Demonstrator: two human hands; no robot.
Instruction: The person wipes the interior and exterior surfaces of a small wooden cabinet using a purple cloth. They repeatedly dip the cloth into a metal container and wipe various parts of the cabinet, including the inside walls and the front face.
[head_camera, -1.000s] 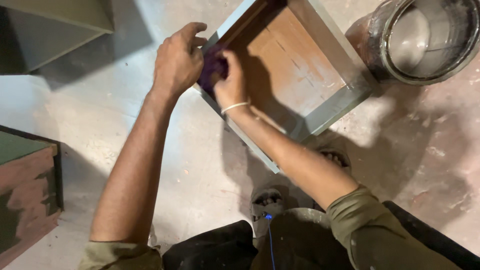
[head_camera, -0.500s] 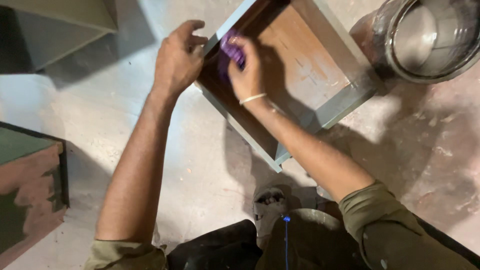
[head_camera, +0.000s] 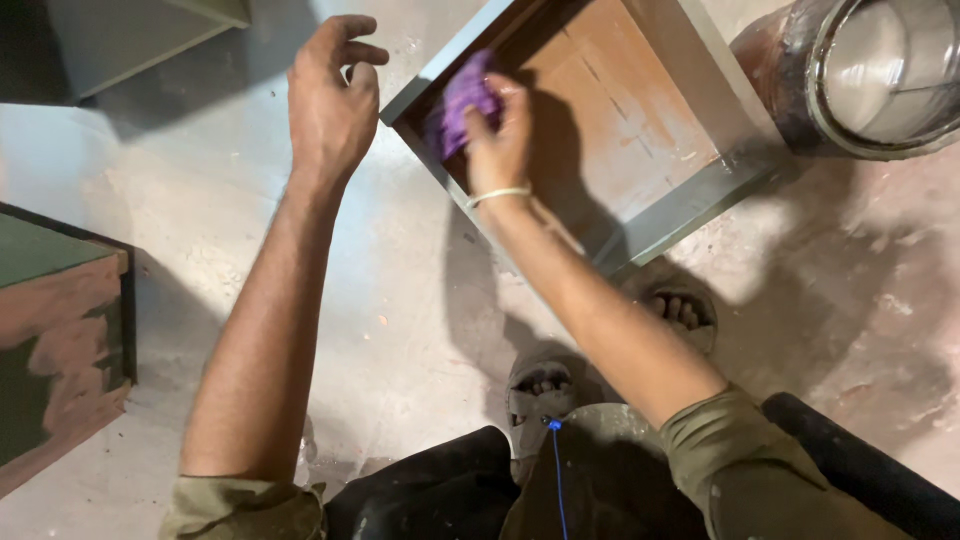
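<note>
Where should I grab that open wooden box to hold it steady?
Probably the grey rim at the near left corner of the box, coming from the left outside. That edge is bare beside the left hand, while the right hand presses the purple cloth inside.

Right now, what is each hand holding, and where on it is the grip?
The right hand pinches a crumpled purple cloth at its lower right edge, inside the wooden box. The left hand holds nothing.

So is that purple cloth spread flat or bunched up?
Bunched up. The cloth is crumpled under the right hand, pressed inside the open wooden box by its corner.
</note>
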